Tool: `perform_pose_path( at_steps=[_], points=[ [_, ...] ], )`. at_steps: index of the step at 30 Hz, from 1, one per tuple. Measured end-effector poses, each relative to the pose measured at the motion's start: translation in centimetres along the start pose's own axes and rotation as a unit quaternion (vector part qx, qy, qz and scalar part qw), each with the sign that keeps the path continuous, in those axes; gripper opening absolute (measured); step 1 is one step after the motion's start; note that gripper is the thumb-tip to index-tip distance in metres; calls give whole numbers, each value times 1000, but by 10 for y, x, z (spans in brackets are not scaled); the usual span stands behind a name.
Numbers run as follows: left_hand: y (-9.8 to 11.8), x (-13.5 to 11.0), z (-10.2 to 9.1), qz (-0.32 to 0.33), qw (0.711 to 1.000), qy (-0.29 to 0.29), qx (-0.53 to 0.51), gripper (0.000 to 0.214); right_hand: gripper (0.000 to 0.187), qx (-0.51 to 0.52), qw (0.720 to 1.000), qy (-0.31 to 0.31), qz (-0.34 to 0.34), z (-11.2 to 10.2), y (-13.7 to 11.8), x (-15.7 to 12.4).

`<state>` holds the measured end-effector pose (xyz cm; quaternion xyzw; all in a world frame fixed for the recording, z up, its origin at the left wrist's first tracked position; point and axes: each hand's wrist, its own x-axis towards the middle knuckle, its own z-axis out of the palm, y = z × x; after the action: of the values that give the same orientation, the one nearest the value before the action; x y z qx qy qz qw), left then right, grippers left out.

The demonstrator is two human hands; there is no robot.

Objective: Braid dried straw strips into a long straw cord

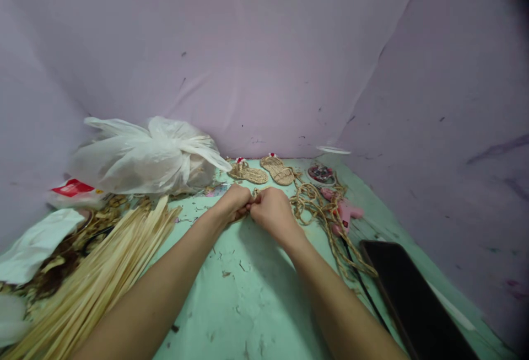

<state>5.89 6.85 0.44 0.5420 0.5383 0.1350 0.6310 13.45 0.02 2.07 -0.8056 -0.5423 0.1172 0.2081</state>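
Observation:
My left hand [236, 203] and my right hand [270, 208] meet over the middle of the green tabletop, fingers closed and fingertips together. Between them they grip a piece of twisted straw cord [255, 191]; only small bits of it show, and the rest is hidden by my fingers. Just behind my hands lie two small woven straw sandals, the left one [248, 172] and the right one [278, 170], each with a red and white decoration at its end. Loose coils of straw rope [308, 200] spread out to the right of my right hand.
A tied white plastic bag [144, 156] stands at the back left, with a bundle of pale straw strips [111, 261] in front. On the right are a pink glue gun [345, 211], a round dish of beads [321, 174] and a dark phone-like slab [413, 299]. Lilac walls enclose the table.

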Motion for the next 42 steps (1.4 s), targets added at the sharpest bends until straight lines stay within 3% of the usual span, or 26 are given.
perform_pose_path(
  at_steps=[5, 10, 11, 13, 15, 17, 20, 24, 26, 30, 32, 37, 42],
  points=[
    [0, -2, -7, -13, 1000, -13, -16, 23, 23, -64, 997, -5, -30, 2, -16, -15],
    [1, -7, -10, 50, 998, 2, 42, 20, 17, -3, 996, -72, -48, -14, 3, -3],
    [2, -7, -11, 61, 996, -3, 61, 19, 17, 30, 996, -69, -37, -17, 9, 3],
    [2, -8, -13, 71, 994, -16, 85, 18, 20, 95, 995, 4, 3, -19, 21, 15],
    [2, -7, -16, 71, 993, -30, 94, 17, 24, 167, 984, 42, 35, -14, 28, 25],
    [2, -5, -18, 70, 992, -41, 97, 17, 22, 195, 980, 10, 45, -4, 30, 30],
    [0, -1, -20, 75, 991, -57, 95, 13, 17, 185, 982, -37, 32, 7, 26, 29],
    [-2, 3, -23, 85, 990, -65, 90, 8, 11, 162, 985, -36, 40, 10, 17, 22],
    [-3, 4, -24, 88, 990, -77, 81, 9, 8, 212, 973, -60, 68, 11, 13, 21],
    [-1, 2, -26, 88, 990, -94, 61, 15, 12, 348, 915, -142, 149, 18, 6, 21],
    [1, -2, -26, 88, 989, -93, 74, 16, 16, 352, 912, -142, 159, 20, 6, 22],
    [4, -7, -23, 94, 980, -32, 172, 15, 17, 354, 914, -121, 155, 20, 12, 22],
    [10, -8, -26, 129, 940, 68, 309, 7, 15, 382, 903, -103, 168, 23, 14, 20]
  ],
)
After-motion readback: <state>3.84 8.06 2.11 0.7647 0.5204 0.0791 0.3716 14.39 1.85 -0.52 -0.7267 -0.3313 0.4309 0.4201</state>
